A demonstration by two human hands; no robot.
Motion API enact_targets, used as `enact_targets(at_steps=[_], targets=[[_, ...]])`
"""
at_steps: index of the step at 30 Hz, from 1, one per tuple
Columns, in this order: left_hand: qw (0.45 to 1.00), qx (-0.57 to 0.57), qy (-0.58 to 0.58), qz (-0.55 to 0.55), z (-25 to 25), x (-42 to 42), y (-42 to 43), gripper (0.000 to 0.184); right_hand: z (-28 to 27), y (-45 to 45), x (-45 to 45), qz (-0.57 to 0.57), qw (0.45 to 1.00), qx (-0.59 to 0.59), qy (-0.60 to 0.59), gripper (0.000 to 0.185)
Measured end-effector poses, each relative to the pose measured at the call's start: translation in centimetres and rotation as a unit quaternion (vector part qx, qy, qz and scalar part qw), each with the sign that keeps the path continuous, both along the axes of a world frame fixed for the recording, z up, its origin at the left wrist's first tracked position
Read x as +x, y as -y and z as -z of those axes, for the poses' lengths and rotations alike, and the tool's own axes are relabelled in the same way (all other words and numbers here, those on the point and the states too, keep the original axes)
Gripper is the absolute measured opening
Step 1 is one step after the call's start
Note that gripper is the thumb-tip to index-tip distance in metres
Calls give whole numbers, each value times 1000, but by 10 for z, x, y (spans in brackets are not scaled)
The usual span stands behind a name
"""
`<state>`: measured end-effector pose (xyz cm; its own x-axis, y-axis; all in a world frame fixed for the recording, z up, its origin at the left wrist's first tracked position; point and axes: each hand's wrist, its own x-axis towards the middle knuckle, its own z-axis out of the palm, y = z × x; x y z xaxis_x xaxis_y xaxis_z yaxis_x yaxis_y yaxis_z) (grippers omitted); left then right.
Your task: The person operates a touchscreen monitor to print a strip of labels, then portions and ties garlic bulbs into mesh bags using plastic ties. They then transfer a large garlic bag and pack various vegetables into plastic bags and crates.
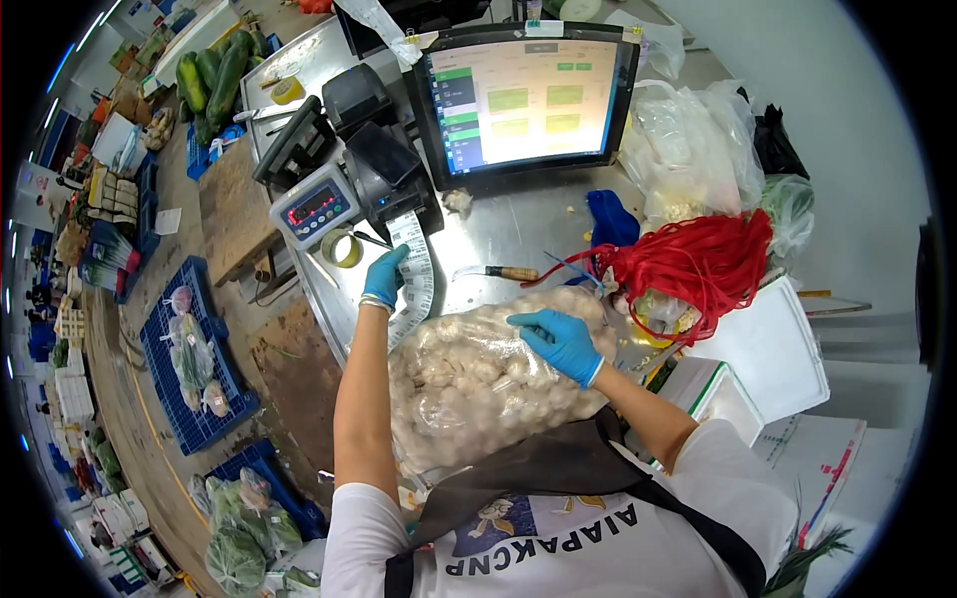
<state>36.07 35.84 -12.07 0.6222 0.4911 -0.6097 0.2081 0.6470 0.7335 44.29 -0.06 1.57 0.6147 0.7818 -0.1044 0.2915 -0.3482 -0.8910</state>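
Note:
A large clear plastic bag of pale, round lumps that look like garlic (469, 364) lies in front of me on the metal table. My right hand (560, 344), in a blue glove, rests on top of the bag with its fingers stretched out. At the label printer (384, 164), my left hand (383, 279), also gloved, pinches the edge of a long printed label strip (411, 239). The strip hangs from the printer down to the bag. A knife with a wooden handle (513, 273) lies just beyond the bag.
A lit touchscreen (523, 100) stands at the back, with a scale display (317, 205) to its left. Tape roll (342, 248) sits near the left edge. Red mesh bags (698, 264) and plastic bags (688, 140) pile up at right. Blue pallets (194, 349) lie on the floor.

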Motion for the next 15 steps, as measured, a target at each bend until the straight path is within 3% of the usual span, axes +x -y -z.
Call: enact_targets(at_steps=[10, 15], targets=[[998, -11, -53, 20, -8, -7, 6, 26, -2, -2, 0, -6, 1000, -7, 4, 24], [1000, -8, -14, -4, -3, -3, 1, 27, -9, -5, -1, -11, 1000, 5, -11, 24]])
